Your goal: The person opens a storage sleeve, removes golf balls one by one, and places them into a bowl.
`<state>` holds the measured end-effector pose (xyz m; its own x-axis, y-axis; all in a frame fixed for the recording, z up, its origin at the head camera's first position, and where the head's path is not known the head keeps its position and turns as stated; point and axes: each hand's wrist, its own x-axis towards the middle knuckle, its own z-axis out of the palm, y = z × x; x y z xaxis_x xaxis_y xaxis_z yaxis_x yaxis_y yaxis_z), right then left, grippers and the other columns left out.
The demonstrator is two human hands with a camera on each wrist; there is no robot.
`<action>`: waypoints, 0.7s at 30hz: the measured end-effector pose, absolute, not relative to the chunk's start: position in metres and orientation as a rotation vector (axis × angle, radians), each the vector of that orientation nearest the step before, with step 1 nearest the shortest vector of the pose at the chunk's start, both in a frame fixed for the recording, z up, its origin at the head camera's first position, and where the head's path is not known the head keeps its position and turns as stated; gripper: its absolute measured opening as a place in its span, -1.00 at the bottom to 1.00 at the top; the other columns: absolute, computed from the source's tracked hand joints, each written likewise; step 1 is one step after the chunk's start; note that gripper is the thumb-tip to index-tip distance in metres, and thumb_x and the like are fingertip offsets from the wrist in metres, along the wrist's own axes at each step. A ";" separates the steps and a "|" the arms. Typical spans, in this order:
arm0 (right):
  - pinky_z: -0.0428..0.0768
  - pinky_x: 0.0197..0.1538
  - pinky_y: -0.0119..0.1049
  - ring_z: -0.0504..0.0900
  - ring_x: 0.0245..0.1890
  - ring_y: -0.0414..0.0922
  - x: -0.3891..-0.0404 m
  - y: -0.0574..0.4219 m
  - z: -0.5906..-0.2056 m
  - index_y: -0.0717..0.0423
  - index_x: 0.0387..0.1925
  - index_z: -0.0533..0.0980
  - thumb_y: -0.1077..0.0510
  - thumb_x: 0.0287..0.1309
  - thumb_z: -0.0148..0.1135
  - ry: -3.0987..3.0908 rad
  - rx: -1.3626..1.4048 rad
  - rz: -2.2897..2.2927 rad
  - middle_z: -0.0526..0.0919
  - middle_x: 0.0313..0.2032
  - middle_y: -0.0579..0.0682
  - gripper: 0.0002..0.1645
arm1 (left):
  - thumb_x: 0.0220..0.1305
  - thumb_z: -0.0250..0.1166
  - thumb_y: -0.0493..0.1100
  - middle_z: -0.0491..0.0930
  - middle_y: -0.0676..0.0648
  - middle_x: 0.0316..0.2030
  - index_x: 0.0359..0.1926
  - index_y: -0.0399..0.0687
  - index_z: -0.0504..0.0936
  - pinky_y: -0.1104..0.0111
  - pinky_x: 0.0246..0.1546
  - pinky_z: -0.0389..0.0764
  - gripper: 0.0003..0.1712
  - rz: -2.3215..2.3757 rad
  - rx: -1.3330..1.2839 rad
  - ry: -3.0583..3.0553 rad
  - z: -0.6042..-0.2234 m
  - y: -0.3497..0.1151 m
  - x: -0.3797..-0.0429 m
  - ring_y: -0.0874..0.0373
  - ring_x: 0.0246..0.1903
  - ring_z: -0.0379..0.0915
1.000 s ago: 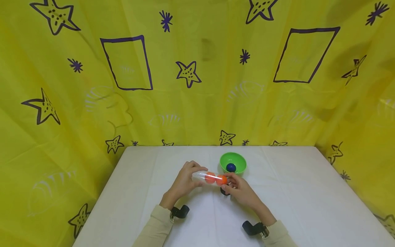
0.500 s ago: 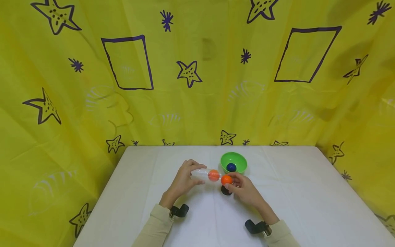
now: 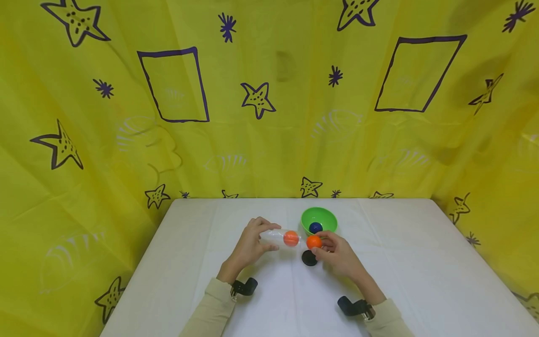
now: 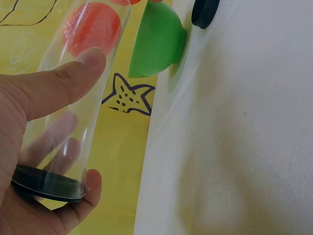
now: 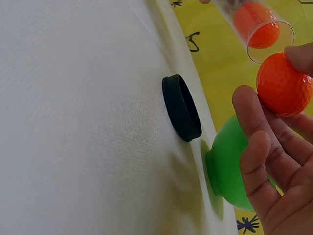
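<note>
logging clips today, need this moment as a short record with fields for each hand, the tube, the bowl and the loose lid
left hand: grips the clear tube
right hand: pinches an orange ball outside the tube
tube contents: second orange ball
tube ends: open toward the right hand; black cap on the other
green bowl: on the white table, dark blue ball inside
loose black lid: on the table, hollow side up

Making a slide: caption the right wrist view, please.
Right-hand fingers hold one orange ball outside a clear tube containing another; black lid and green bowl nearby.
</note>
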<state>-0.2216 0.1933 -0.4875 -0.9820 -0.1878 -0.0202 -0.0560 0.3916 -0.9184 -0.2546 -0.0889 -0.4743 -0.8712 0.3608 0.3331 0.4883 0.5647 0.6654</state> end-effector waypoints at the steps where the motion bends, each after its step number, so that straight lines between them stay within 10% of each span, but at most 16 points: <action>1: 0.54 -0.34 -0.36 0.57 -0.29 -0.09 -0.221 0.194 -0.487 0.12 0.19 0.48 0.08 0.27 0.39 2.528 -0.225 -1.649 0.73 -0.13 0.07 -0.49 | -0.02 0.63 -0.19 0.58 -0.01 -0.05 0.07 0.08 0.75 0.36 -0.14 0.43 -0.45 -1.195 -0.719 -2.635 -0.474 -0.089 -0.255 0.12 -0.02 0.37; 21: 0.55 -0.31 -0.40 0.56 -0.35 -0.20 -0.224 0.223 -0.479 0.11 0.11 0.56 0.08 0.22 0.45 2.711 -0.314 -1.668 0.68 -0.27 0.07 -0.54 | -0.01 0.63 -0.17 0.59 -0.01 -0.05 0.06 0.06 0.75 0.33 -0.11 0.41 -0.47 -1.199 -0.670 -2.627 -0.474 -0.091 -0.254 0.12 -0.01 0.37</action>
<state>-0.2244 0.2229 -0.4787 -0.9791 -0.1368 0.1504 -0.1959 0.4372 -0.8778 -0.2537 -0.0910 -0.4738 -0.8830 0.3259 0.3377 0.4687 0.5740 0.6714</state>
